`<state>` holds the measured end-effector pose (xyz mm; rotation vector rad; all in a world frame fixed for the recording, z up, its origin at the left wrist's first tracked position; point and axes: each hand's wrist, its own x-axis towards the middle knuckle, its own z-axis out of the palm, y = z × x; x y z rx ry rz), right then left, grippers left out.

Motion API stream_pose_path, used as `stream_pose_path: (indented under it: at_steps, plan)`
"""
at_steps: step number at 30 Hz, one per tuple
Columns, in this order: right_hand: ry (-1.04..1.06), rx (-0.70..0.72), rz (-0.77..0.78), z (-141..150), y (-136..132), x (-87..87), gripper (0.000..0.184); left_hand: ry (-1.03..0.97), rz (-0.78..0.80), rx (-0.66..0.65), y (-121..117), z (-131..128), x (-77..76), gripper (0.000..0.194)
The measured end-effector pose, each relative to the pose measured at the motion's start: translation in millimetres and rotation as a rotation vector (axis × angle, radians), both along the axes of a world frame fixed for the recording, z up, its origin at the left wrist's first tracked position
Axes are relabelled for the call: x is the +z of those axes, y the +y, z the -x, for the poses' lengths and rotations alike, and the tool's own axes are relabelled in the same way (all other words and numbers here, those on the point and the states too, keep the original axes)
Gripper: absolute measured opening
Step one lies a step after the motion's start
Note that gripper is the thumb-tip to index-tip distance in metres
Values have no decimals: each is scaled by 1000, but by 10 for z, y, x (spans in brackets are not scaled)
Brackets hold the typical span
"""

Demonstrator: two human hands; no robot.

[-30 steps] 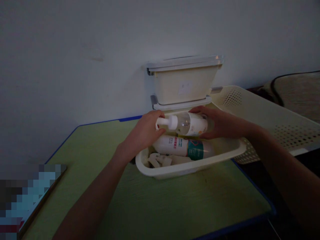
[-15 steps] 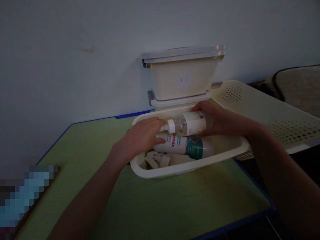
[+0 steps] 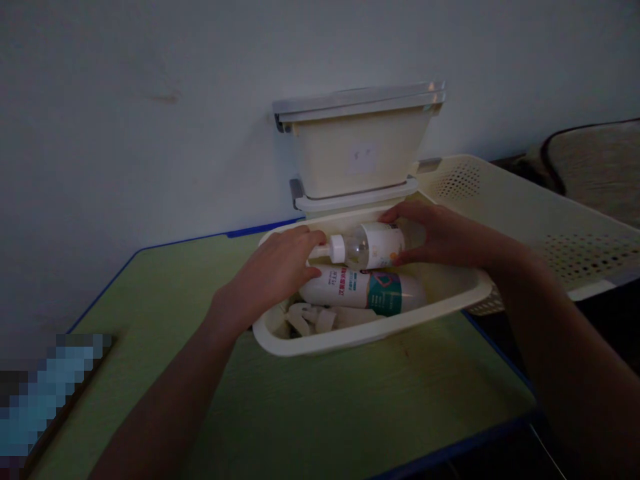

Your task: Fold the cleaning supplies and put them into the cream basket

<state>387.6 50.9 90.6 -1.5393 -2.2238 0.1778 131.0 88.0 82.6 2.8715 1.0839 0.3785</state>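
Observation:
A cream oval basin (image 3: 370,333) sits on the green table (image 3: 280,413). Both my hands hold a small clear bottle with a white label (image 3: 367,245) lying sideways low inside the basin. My right hand (image 3: 440,235) wraps round its base end, fingers closed. My left hand (image 3: 277,270) pinches its white pump nozzle. Just below it lies a larger white bottle with a teal label (image 3: 360,290). Small white plastic pieces (image 3: 310,320) lie at the basin's left end.
Two stacked cream boxes with grey lids (image 3: 357,143) stand against the wall behind the basin. A perforated cream basket (image 3: 520,213) sits to the right. A blurred dark flat object (image 3: 45,400) lies at the table's left. The table's blue edge (image 3: 500,360) runs close by the basin.
The small bottle has come down from above the basin to just over the large bottle. My left hand shifted back onto the nozzle. The view drifted slightly.

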Motion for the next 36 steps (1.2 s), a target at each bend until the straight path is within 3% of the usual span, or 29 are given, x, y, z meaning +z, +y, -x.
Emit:
stream_pose_path:
  at_steps: [27,36]
  plan:
    - [-98,-4,9,11,10,5,53,132,-17,19,-53,12,56,32]
    - [-150,30,11,89,-42,73,49,-100,58,126,-100,-26,56,33]
